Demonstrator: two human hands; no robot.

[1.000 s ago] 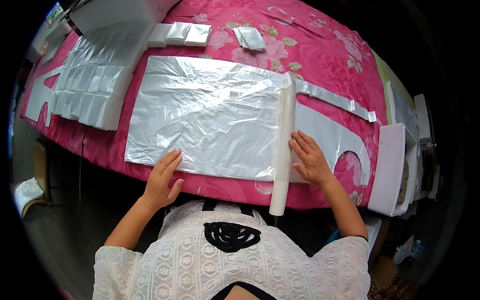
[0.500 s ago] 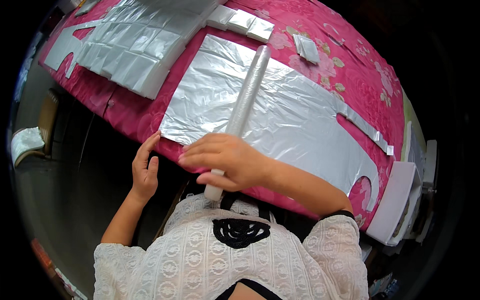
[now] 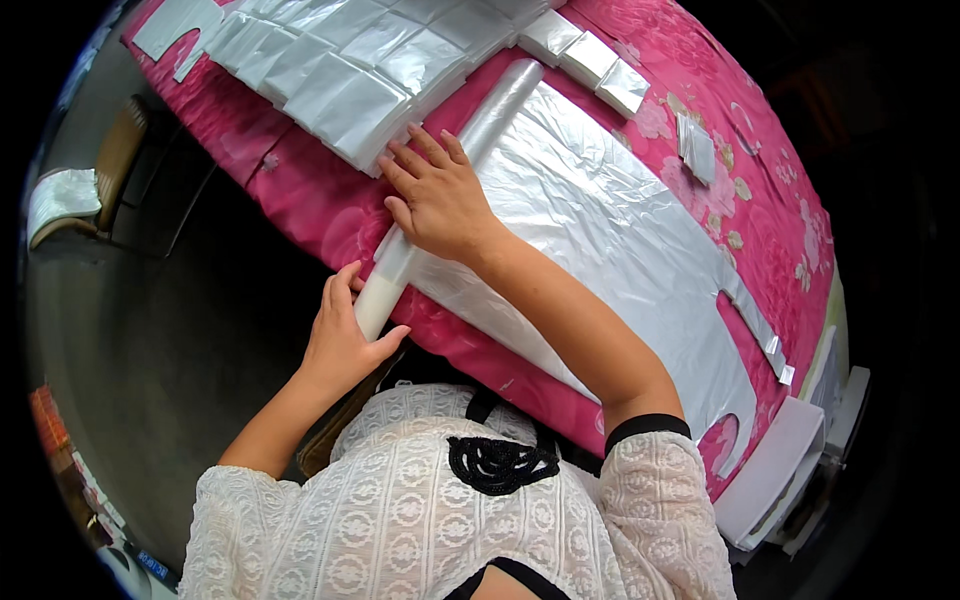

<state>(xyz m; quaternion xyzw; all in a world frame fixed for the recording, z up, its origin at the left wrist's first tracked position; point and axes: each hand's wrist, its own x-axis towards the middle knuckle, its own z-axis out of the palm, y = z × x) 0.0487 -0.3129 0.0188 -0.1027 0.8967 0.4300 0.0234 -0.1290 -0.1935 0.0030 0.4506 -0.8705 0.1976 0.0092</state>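
A long white rolling tube wrapped in clear film lies slantwise along the left edge of a flat stack of silvery plastic vest bags. My right hand rests on the middle of the tube, palm down with fingers spread. The tube's near end sits between the thumb and fingers of my left hand, which are apart; whether they press on it I cannot tell. At the far right, the bags' handle strip and cut-out lie flat on the pink flowered cloth.
Overlapping folded plastic bags fill the far left of the table, close to my right fingertips. Smaller folded bundles and a separate packet lie farther back. A chair stands at left, a white box-like thing at right.
The tube has shifted left from the middle of the bags to their left edge. My right hand has moved farther up it; my left hand has come to its near end. The view has shifted.
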